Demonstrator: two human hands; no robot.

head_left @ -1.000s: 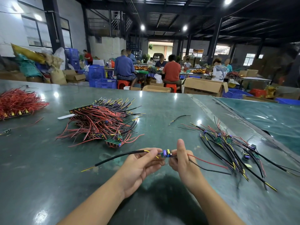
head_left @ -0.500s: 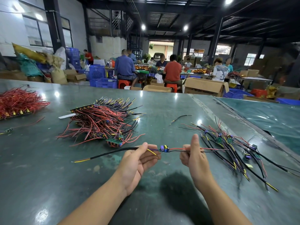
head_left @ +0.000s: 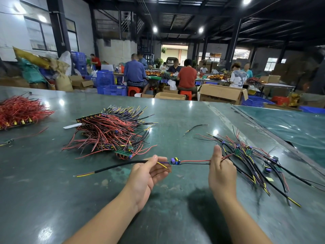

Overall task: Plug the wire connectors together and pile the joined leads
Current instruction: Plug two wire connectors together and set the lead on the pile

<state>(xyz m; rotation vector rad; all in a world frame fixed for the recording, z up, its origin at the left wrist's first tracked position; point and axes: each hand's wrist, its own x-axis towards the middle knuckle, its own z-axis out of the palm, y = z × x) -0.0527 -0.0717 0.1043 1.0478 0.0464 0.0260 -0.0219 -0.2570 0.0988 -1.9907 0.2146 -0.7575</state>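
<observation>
At nine o'clock a red wire bundle (head_left: 21,110) is lying on the green table (head_left: 52,191); the big unjoined heap (head_left: 112,132) is sitting at eleven. The left hand (head_left: 147,175) is pinching the black sleeved lead (head_left: 114,167), the small board (head_left: 175,161) is hanging mid-air at centre, and the right hand (head_left: 221,173) is gripping its red and black wires (head_left: 195,162). At three o'clock the joined pile (head_left: 255,162) is spreading out.
</observation>
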